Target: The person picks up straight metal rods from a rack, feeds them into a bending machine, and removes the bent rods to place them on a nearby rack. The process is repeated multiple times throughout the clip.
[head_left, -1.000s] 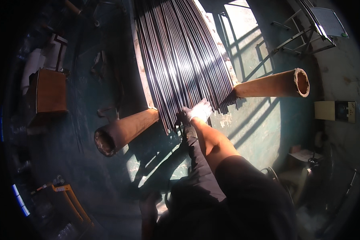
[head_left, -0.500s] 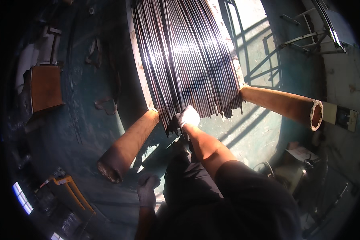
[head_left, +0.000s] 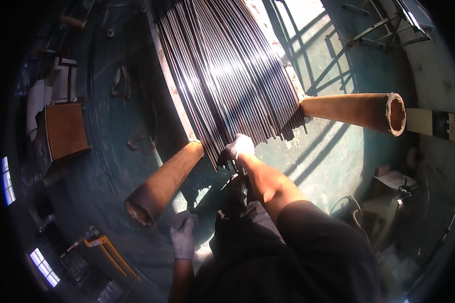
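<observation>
A wide layer of long, thin metal rods (head_left: 232, 76) stretches away from me, its uneven ends toward my body. My right hand (head_left: 241, 146), in a white knitted glove, is closed at the near rod ends, left of their middle. Its fingers are curled around rods there; how many is hidden. Lower and to the left, my left hand (head_left: 183, 233) hangs apart from the rods in a matching glove. Its fingers are curled in, and nothing shows sticking out of them.
Two brown hollow tubes flank the near rod ends, a left tube (head_left: 164, 184) and a right tube (head_left: 354, 110). A brown box (head_left: 67, 130) stands at the left, above a yellow metal frame (head_left: 108, 247). A metal rack (head_left: 389, 25) is at the far right.
The view has shifted and turned slightly. My left hand has risen a little, still curled. My right hand stays closed at the rod ends.
</observation>
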Action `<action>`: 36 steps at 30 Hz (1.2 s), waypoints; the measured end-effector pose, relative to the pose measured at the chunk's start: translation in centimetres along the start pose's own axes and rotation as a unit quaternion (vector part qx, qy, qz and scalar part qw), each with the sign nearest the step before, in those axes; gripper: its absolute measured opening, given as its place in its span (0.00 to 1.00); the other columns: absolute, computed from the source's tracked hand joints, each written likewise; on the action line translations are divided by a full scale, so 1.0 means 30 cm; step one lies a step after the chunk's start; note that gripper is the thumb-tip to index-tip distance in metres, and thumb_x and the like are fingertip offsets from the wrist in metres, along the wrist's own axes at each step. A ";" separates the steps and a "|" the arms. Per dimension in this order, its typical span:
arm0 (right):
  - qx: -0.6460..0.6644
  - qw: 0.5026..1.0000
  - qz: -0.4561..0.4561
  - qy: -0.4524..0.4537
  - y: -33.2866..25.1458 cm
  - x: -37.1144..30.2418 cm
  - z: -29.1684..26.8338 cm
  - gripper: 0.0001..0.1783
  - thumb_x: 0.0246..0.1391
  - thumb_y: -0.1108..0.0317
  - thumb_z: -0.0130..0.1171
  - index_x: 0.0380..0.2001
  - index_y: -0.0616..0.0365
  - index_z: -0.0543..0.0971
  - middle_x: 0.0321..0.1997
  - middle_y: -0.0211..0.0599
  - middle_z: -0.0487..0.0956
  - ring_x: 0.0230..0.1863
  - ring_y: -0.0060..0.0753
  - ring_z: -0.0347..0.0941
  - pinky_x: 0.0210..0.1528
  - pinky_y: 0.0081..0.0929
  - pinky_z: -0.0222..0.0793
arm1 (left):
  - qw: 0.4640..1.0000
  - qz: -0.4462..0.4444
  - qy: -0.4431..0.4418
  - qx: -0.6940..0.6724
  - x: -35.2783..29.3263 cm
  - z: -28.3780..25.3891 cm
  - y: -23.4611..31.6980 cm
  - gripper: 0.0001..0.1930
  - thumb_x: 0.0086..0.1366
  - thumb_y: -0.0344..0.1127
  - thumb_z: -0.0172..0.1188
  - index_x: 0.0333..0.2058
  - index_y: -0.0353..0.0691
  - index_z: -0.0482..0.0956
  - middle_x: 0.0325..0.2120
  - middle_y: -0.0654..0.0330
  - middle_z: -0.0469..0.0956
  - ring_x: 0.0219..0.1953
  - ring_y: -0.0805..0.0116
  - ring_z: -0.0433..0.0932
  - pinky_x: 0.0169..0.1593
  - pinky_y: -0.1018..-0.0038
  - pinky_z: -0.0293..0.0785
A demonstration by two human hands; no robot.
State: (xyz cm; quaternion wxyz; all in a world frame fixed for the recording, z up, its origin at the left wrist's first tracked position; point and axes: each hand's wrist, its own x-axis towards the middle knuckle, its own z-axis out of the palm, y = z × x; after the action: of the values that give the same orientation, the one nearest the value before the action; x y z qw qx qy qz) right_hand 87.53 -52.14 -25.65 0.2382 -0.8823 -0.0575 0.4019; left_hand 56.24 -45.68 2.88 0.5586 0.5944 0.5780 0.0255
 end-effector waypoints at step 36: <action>-0.069 0.942 0.270 0.185 1.378 -2.852 0.195 0.20 0.53 0.48 0.76 0.35 0.53 0.89 0.36 0.50 0.89 0.45 0.60 0.87 0.50 0.53 0.82 | 0.810 -0.268 -0.412 -0.322 -0.306 0.767 -0.400 0.23 0.83 0.53 0.59 0.49 0.33 0.76 0.49 0.44 0.84 0.53 0.40 0.84 0.59 0.39 0.82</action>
State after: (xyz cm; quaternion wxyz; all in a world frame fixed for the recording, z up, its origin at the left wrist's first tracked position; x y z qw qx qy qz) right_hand 22.13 -111.38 10.12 0.0656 -0.9378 0.2005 0.2759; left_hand 60.86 -70.35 -8.41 0.8882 0.1574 0.3889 -0.1875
